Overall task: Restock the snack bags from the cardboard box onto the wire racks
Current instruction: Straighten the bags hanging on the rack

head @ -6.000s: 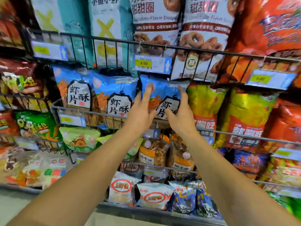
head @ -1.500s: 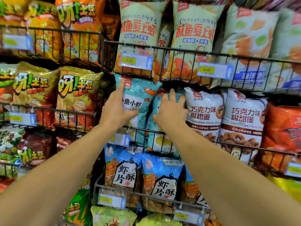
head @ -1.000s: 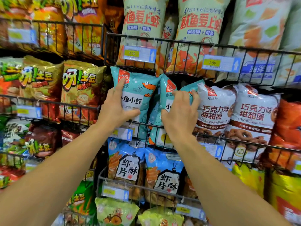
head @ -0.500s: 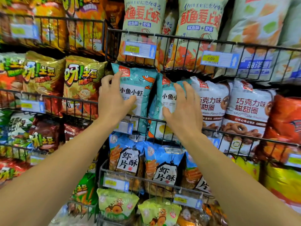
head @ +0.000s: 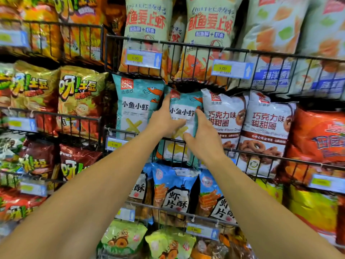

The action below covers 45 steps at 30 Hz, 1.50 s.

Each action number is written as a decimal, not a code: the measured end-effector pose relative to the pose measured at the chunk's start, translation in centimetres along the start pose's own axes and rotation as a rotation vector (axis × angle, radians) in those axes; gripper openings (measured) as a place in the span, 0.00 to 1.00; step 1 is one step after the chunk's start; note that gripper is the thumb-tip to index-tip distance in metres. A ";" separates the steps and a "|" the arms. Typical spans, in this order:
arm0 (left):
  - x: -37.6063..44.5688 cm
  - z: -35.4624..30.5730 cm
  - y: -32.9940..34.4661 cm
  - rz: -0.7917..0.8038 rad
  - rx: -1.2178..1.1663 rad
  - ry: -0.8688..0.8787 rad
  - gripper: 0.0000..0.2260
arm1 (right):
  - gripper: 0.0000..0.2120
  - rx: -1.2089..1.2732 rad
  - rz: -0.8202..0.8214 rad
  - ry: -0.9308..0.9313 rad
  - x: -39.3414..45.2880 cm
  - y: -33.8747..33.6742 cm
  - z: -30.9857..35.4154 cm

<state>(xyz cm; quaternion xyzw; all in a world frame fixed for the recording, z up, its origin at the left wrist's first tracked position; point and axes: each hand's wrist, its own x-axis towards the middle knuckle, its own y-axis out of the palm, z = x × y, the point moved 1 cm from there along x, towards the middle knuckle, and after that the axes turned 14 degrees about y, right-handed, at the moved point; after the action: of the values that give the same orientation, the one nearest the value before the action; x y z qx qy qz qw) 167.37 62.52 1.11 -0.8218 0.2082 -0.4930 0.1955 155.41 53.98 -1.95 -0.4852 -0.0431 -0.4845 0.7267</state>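
Observation:
Two teal shrimp-snack bags stand side by side in a black wire rack [head: 130, 130] at mid height. The left teal bag [head: 135, 107] stands upright and untouched. Both hands hold the right teal bag [head: 183, 111]. My left hand [head: 164, 118] grips its left edge, thumb underneath. My right hand [head: 202, 135] presses on its right side, next to a white chocolate-doughnut bag [head: 223, 116]. No cardboard box is in view.
Another wire rack [head: 186, 45] hangs just above with tall squid-and-shrimp bags [head: 147, 25]. Blue prawn-cracker bags [head: 173, 193] fill the rack below. Yellow potato-snack bags [head: 80, 96] are to the left, an orange bag [head: 317, 135] to the right.
My left hand has left the left teal bag and moved right onto the right one. That bag has turned from edge-on to face the front.

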 end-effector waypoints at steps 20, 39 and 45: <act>-2.9 2.0 -1.6 -0.097 0.020 0.245 0.41 | 0.50 0.198 -0.164 0.001 -0.8 1.9 1.3; -3.2 -0.5 -3.5 -0.058 0.303 0.136 0.34 | 0.35 -0.065 -0.108 -0.089 -0.3 -3.4 -0.1; -3.4 -4.5 -0.7 -0.224 0.284 0.251 0.27 | 0.27 0.032 -0.297 -0.075 -0.4 -7.5 -5.8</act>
<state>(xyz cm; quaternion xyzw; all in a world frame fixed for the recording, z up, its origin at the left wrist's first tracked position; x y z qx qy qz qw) 162.05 64.38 0.95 -0.7363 0.0668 -0.6344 0.2257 147.25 49.42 -0.22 -0.4793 -0.1492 -0.5676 0.6526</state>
